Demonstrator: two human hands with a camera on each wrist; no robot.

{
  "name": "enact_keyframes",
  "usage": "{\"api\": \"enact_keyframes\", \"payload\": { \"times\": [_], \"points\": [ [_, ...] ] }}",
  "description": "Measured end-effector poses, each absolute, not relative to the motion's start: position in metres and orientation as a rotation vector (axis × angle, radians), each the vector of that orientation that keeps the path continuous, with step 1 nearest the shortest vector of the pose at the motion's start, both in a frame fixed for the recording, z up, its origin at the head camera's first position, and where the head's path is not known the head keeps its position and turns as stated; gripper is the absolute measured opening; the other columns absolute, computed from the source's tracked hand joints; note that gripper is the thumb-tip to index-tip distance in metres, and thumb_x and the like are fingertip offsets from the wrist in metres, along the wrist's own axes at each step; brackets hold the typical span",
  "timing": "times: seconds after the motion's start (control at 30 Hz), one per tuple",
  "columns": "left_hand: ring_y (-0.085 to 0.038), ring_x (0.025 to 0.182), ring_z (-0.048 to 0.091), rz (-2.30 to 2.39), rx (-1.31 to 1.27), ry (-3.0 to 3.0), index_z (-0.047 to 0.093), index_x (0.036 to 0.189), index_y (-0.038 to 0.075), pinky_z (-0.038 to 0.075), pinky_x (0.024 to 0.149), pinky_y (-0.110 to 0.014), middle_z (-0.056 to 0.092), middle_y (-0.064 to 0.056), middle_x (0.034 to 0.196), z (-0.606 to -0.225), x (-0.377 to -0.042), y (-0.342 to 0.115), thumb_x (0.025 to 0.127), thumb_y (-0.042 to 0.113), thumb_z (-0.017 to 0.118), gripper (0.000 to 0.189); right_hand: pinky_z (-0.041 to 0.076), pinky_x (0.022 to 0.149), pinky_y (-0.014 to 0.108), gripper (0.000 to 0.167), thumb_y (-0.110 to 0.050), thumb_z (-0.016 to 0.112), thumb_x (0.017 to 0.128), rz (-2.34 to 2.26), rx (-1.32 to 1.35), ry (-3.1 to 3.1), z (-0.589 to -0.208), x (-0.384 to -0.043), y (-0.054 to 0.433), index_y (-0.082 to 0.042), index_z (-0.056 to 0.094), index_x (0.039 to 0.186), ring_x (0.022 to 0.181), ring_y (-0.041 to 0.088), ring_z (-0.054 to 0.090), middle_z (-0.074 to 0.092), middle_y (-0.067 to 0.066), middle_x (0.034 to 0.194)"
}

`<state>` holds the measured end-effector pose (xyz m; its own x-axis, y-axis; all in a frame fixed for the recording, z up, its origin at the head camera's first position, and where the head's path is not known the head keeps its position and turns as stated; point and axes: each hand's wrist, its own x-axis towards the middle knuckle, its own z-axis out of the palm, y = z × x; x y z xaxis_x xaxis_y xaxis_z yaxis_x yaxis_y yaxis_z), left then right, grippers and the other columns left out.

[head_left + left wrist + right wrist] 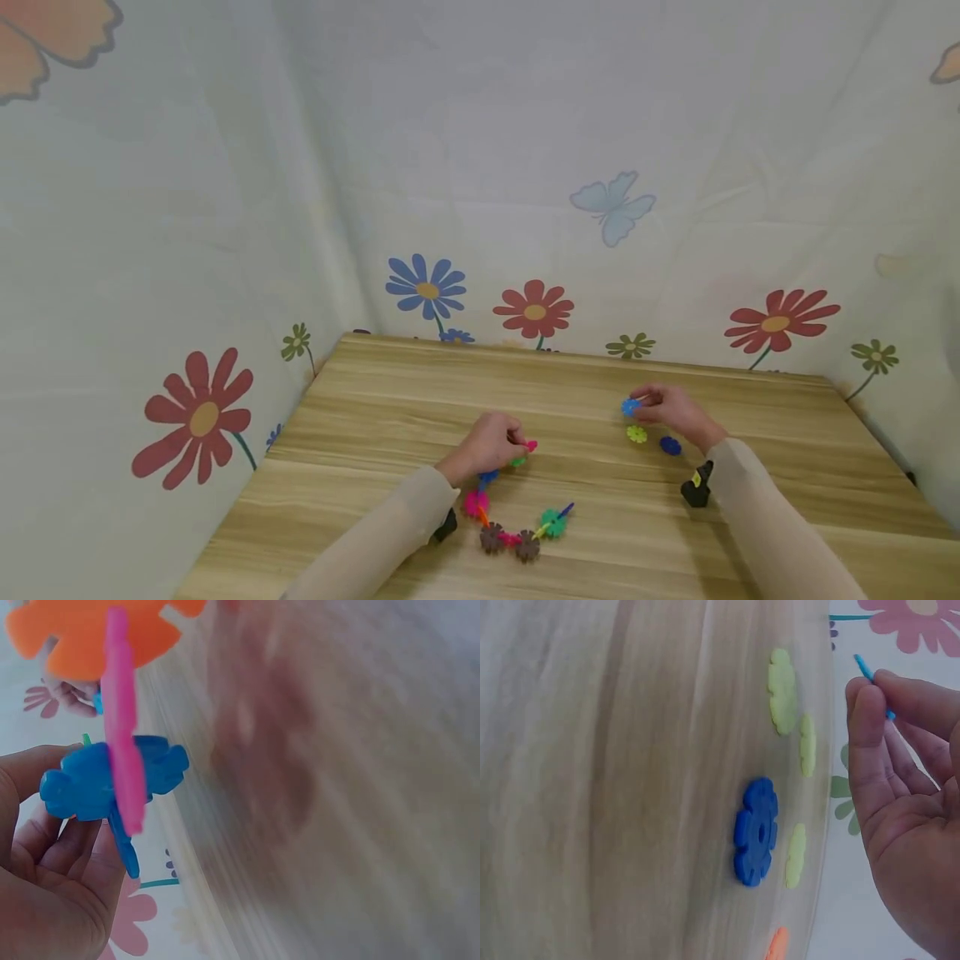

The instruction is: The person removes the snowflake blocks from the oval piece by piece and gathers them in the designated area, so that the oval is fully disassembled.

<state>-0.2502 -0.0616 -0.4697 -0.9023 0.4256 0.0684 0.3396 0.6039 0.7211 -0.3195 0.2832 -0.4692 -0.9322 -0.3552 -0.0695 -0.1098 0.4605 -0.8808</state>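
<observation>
A curved chain of interlocking flower-shaped plastic discs (492, 537) lies on the wooden table, with brown, pink, orange, blue and green pieces slotted edge to edge. My left hand (491, 442) pinches its far end, where a pink and a green disc peek out past the fingertips. Close up in the left wrist view are the chain's blue disc (82, 782), pink disc (124, 727) and orange disc (90, 637). Off to the right, my right hand (671, 412) holds a light blue disc (630, 407) between thumb and fingers, seen edge-on in the right wrist view.
Below the right hand lie a loose yellow-green disc (637, 433) and a dark blue disc (671, 446). Further yellow-green discs (796, 856) and an orange disc (778, 945) show in the right wrist view. A flower-printed cloth (480, 225) hangs behind the table (390, 392).
</observation>
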Motion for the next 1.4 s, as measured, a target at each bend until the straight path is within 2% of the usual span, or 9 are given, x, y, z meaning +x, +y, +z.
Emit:
{"api": "enact_keyframes", "payload": {
  "times": [0.33,0.67,0.9,1.2,1.4],
  "points": [
    [-0.006,0.054,0.052,1.227,0.653,2.662,0.067,0.07,0.012,0.045,0.052,-0.022,0.061,0.009,0.065,-0.471,-0.247,-0.057,0.082,0.01,0.072,0.013,0.05,0.077,0.034,0.044,-0.007,0.069,0.084,-1.291,-0.396,2.531,-0.477,-0.336,0.267,0.005,0.056,0.124,0.096,0.025,0.058,0.061,0.017,0.108],
    [-0.004,0.054,0.05,1.134,0.682,2.724,0.067,0.07,0.016,0.043,0.053,-0.02,0.06,0.012,0.065,-0.47,-0.249,-0.052,0.082,0.012,0.074,0.014,0.052,0.072,0.034,0.042,0.002,0.065,0.083,-1.317,-0.447,2.476,-0.479,-0.344,0.249,0.013,0.053,0.121,0.088,0.024,0.061,0.061,0.023,0.105],
    [-0.005,0.054,0.047,1.155,0.676,2.704,0.067,0.069,0.014,0.042,0.052,-0.02,0.059,0.01,0.064,-0.471,-0.249,-0.05,0.082,0.011,0.074,0.015,0.051,0.07,0.033,0.038,0.002,0.064,0.084,-1.287,-0.419,2.523,-0.48,-0.346,0.245,0.013,0.055,0.119,0.086,0.024,0.061,0.061,0.021,0.101],
    [-0.006,0.054,0.047,1.186,0.667,2.681,0.066,0.069,0.014,0.041,0.052,-0.021,0.059,0.009,0.064,-0.469,-0.248,-0.05,0.082,0.01,0.073,0.015,0.049,0.084,0.041,0.042,-0.004,0.064,0.085,-1.256,-0.414,2.557,-0.477,-0.346,0.243,0.01,0.054,0.123,0.102,0.032,0.059,0.056,0.027,0.12],
    [-0.007,0.056,0.05,1.207,0.643,2.659,0.067,0.07,0.014,0.043,0.054,-0.022,0.06,0.009,0.067,-0.467,-0.248,-0.05,0.083,0.011,0.072,0.014,0.05,0.08,0.041,0.038,-0.004,0.062,0.088,-1.272,-0.468,2.581,-0.47,-0.341,0.241,0.012,0.054,0.122,0.099,0.035,0.06,0.054,0.03,0.122]
  ]
}}
